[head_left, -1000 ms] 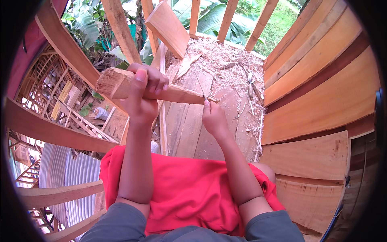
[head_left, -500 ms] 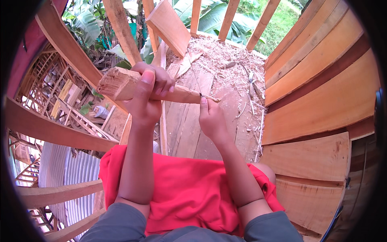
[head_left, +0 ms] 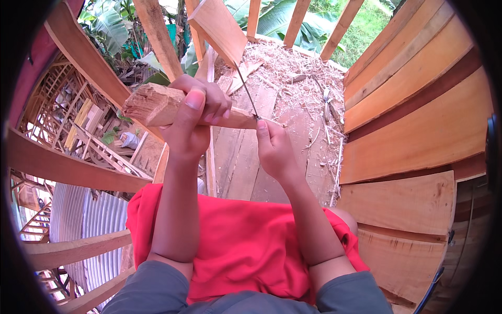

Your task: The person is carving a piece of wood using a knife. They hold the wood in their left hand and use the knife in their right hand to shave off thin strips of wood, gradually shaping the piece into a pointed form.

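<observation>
My left hand (head_left: 196, 115) is closed around a rough-cut piece of wood (head_left: 151, 107), thick and square at its left end and narrower toward the right. My right hand (head_left: 273, 149) is closed at the narrow end, thumb on top. From it a long, thin, dark blade (head_left: 246, 89), seen nearly edge-on, slants up and to the left across the wood. The blade's handle is hidden in my right fist. A thin sliver of wood sticks out beyond my right thumb. Both forearms reach out over a red cloth (head_left: 251, 235) across my lap.
Wood shavings (head_left: 293, 68) cover the far part of the plank floor (head_left: 235, 162). A broad board (head_left: 219, 31) leans at the far side, among upright posts. Plank walling (head_left: 402, 136) rises on the right. Left, beyond curved-looking rails (head_left: 78, 167), lie timber and corrugated sheets (head_left: 99, 220).
The blade has tilted, so more of its length shows, reaching farther up and left. My right hand has shifted slightly up and left; my left hand keeps its hold on the wood.
</observation>
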A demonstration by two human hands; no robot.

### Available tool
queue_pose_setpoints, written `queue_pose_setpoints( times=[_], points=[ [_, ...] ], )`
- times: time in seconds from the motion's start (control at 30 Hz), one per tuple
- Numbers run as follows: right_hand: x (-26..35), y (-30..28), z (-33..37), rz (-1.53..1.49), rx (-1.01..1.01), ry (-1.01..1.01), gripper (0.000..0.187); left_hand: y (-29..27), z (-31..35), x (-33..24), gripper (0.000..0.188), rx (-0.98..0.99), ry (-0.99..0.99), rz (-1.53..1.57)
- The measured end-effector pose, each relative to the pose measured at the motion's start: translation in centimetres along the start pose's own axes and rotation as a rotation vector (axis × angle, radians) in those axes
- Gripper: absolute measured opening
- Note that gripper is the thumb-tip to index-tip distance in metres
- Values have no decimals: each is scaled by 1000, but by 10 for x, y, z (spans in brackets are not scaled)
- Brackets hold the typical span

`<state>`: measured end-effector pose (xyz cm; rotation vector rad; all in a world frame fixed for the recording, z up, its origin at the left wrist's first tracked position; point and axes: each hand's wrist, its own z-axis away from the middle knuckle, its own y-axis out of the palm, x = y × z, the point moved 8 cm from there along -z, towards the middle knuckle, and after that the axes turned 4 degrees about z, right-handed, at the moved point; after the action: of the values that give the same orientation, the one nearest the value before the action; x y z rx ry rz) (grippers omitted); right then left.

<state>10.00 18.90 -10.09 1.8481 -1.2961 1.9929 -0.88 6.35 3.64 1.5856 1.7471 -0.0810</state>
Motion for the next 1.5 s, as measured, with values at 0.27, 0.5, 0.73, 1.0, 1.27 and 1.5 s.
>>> queue_pose_setpoints(
  times=[0.27, 0.5, 0.73, 1.0, 1.27, 1.5],
  points=[
    [-89, -17, -9, 133, 84, 345, 47, 4, -6, 1, 25, 53, 15, 45],
    [-63, -13, -4, 74, 126, 130, 47, -4, -5, 2, 26, -48, 7, 1],
    [-31, -17, 3, 277, 57, 116, 47, -15, -5, -5, 26, -28, 19, 20],
    [-112, -34, -4, 261, 80, 276, 48, 3, -7, 0, 27, 90, 0, 68],
    [4, -17, 10, 100, 212, 68, 51, 1, -2, -4, 29, 99, 8, 23],
    [-100, -23, -6, 210, 108, 285, 50, -9, -9, 2, 29, -7, 8, 26]
  ],
)
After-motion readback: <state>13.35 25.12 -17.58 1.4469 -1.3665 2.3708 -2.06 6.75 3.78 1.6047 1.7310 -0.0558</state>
